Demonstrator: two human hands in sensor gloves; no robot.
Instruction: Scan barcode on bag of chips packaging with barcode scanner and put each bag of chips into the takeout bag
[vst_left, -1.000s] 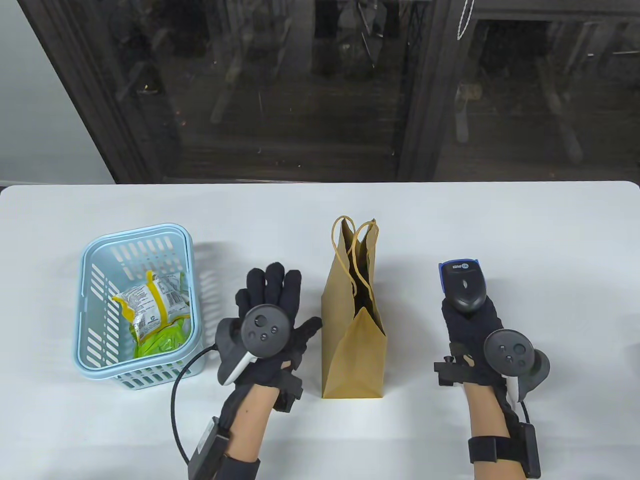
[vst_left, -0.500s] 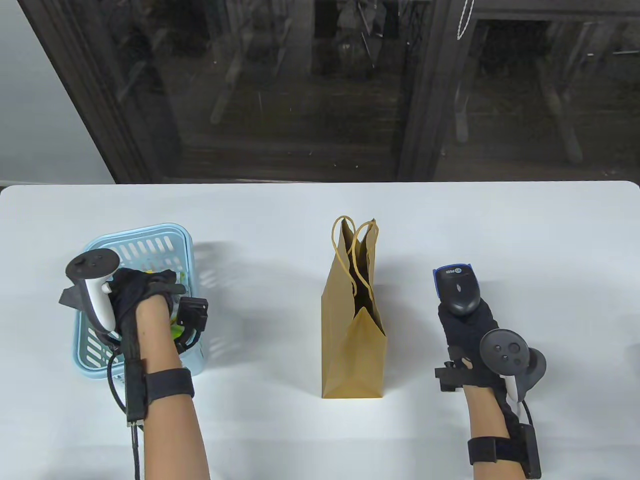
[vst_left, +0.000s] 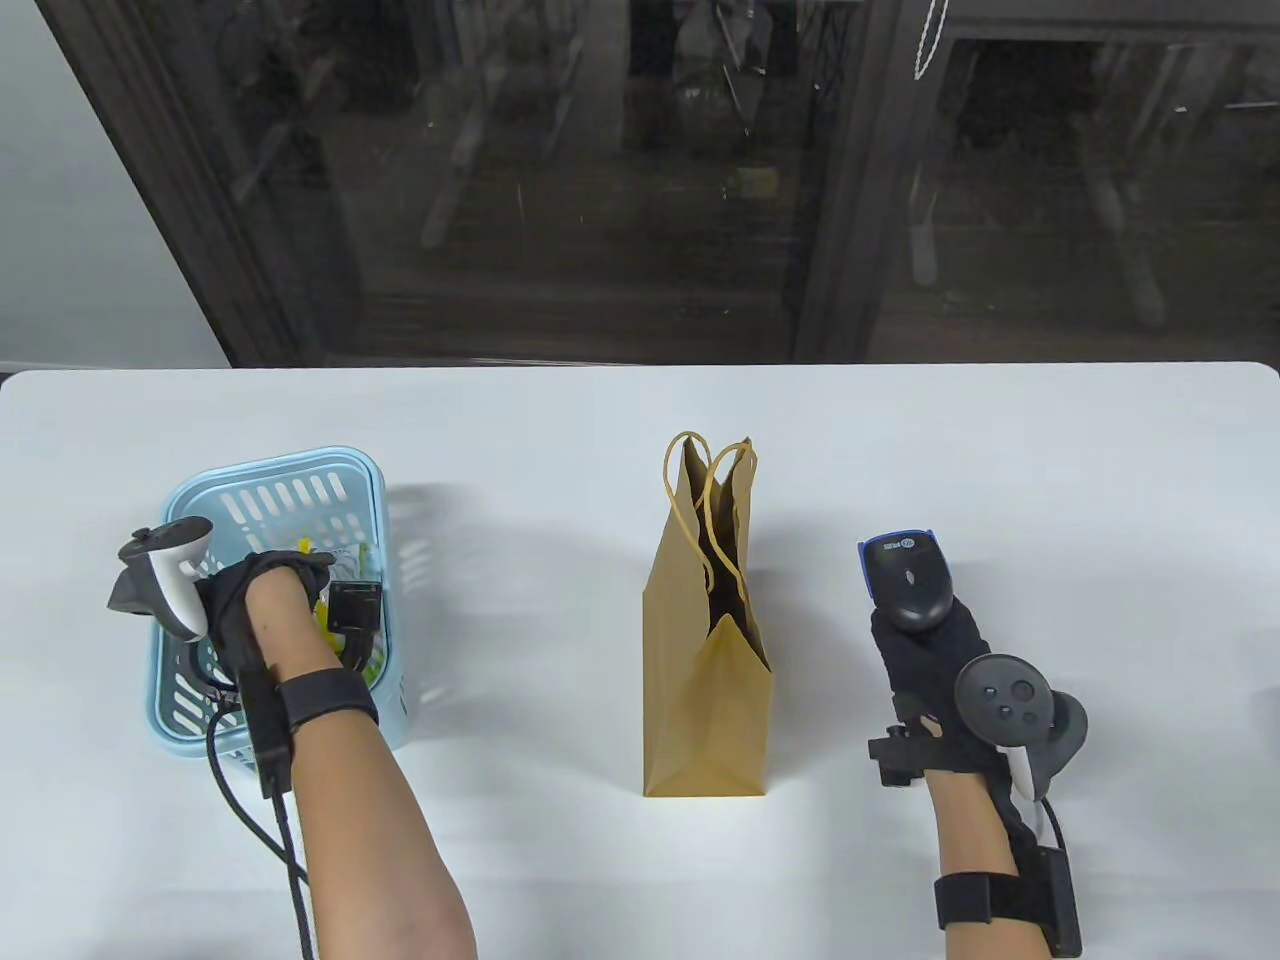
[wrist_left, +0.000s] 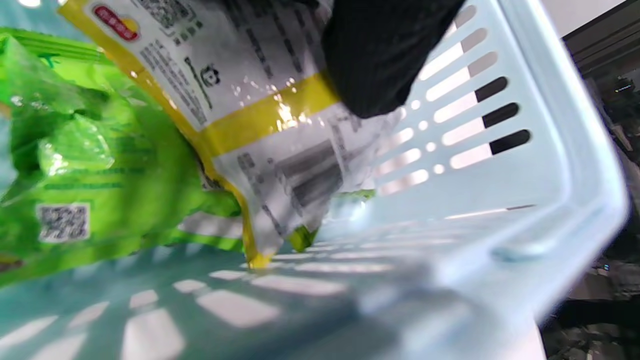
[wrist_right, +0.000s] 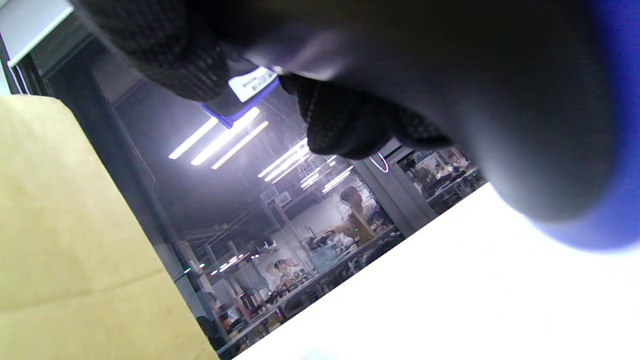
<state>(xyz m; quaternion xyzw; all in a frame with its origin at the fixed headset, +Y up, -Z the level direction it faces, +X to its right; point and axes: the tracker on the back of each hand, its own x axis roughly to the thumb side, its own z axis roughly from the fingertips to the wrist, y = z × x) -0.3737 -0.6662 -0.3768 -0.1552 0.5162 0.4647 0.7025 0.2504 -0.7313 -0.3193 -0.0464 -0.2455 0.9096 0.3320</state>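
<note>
Fingers (wrist_left: 380, 65) of the left hand (vst_left: 245, 600) press the yellow-and-white chip bag (wrist_left: 260, 125) inside the blue basket (vst_left: 290, 480) at nine o'clock, atop a green chip bag (wrist_left: 90, 165); a full grip isn't visible. The right hand (vst_left: 935, 660) wraps the barcode scanner (vst_left: 905, 580) at three o'clock. Between them stands the takeout bag (vst_left: 705, 690), open-topped.

A light blue slotted basket (vst_left: 275, 480) stands on the left part of the white desk (vst_left: 900, 440). Behind the desk are dark glass panels (vst_left: 650, 180).
</note>
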